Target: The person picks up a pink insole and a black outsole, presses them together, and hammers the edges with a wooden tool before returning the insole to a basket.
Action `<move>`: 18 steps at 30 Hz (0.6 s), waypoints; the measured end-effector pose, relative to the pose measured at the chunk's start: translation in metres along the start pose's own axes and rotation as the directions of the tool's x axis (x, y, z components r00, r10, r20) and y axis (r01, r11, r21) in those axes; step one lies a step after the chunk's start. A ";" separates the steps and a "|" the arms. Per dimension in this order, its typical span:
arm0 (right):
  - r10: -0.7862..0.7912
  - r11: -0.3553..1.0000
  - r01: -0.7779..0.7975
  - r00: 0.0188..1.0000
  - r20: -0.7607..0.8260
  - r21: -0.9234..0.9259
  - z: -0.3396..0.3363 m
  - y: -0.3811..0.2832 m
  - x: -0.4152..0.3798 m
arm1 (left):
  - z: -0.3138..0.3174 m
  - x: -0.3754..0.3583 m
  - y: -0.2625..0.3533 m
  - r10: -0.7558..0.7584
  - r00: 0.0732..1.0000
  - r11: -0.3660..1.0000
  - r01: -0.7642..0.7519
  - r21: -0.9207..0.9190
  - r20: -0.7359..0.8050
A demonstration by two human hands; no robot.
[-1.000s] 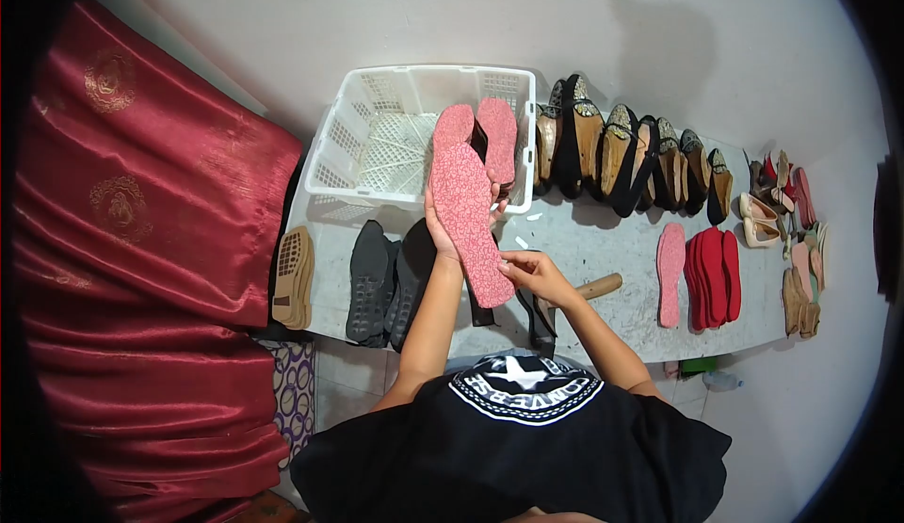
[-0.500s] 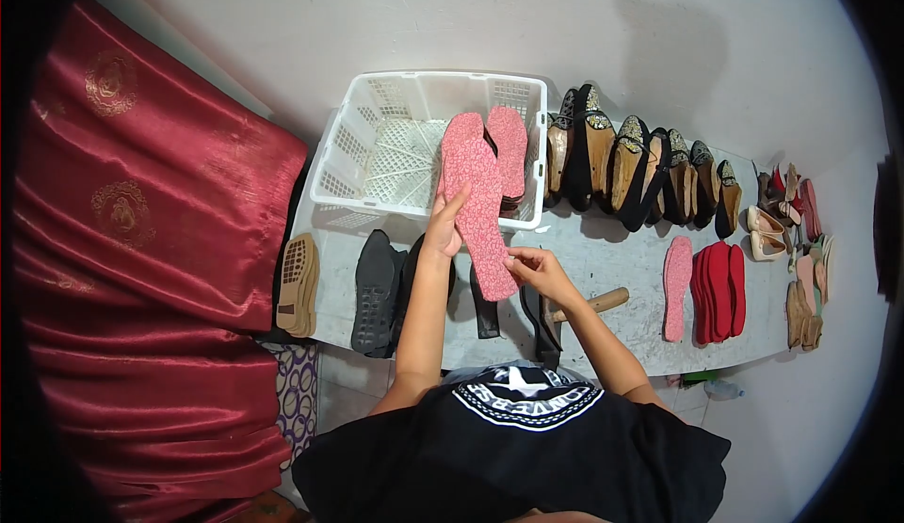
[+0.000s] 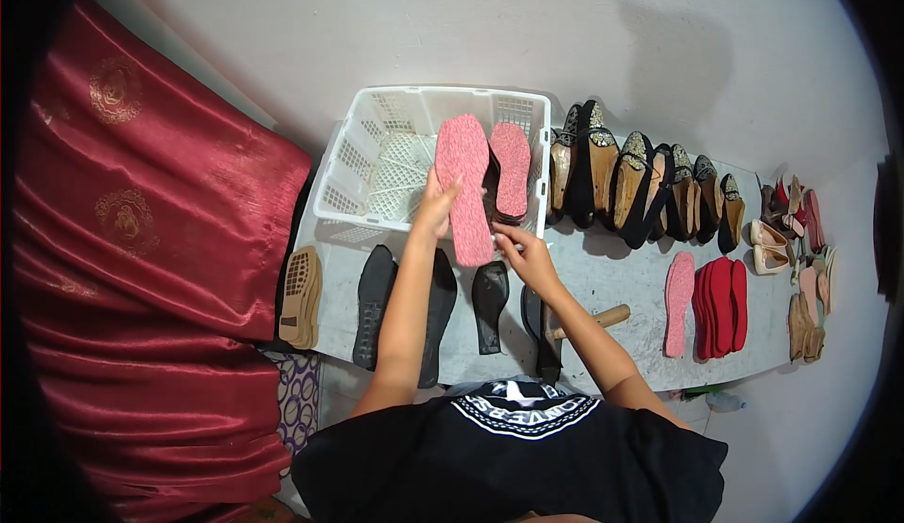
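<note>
A pink patterned insole [image 3: 461, 160] is held up over the front of the white plastic basket [image 3: 433, 89]. My left hand [image 3: 436, 209] is wrapped round its left edge, with the thumb across its face. At the lower right edge of the insole my right hand [image 3: 527, 257] is pinched closed, fingertips at the edge. Just right of it, a second pink insole [image 3: 510, 170] tops a dark-edged stack in the basket. Below my hands a black heeled sole [image 3: 490, 302] lies on the table, near a hammer [image 3: 603, 320] partly hidden by my right forearm.
Black slip-on shoes [image 3: 593, 170] with patterned uppers stand in a row along the wall. Red insoles [image 3: 720, 306] and a pink insole [image 3: 679, 302] lie to the right. Tan soles [image 3: 299, 297] and black soles [image 3: 375, 302] are at the left, near a red curtain [image 3: 169, 241].
The held insole has turned more upright and moved slightly left. My right hand has shifted up and left with its lower end, uncovering more of the black sole. The view has tilted slightly.
</note>
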State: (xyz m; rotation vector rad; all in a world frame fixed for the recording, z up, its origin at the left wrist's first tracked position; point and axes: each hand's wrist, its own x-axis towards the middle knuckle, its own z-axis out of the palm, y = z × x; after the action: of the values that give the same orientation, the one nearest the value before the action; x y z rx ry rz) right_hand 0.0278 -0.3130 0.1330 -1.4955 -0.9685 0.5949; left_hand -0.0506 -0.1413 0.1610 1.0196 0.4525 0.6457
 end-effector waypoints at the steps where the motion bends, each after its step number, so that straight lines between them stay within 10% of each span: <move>1: -0.173 0.977 0.161 0.982 -0.080 -0.142 -0.001 -0.002 0.009 | -0.005 0.017 0.002 0.001 1.000 1.000 -0.001 0.007 -0.002; 9: -0.411 0.597 0.290 0.911 0.026 -0.748 0.000 0.038 0.041 | -0.070 0.122 -0.041 -0.092 0.992 0.958 0.112 0.263 -0.087; 18: -0.358 0.622 0.259 0.933 0.026 -0.739 0.002 0.042 0.041 | -0.087 0.124 -0.065 -0.127 0.990 0.946 0.141 0.292 -0.064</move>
State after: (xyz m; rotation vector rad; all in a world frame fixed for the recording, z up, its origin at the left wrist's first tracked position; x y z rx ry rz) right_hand 0.0577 -0.2761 0.0983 -1.9684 -1.4290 -0.2014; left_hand 0.0042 -0.0254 0.0568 1.2474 0.6668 0.4873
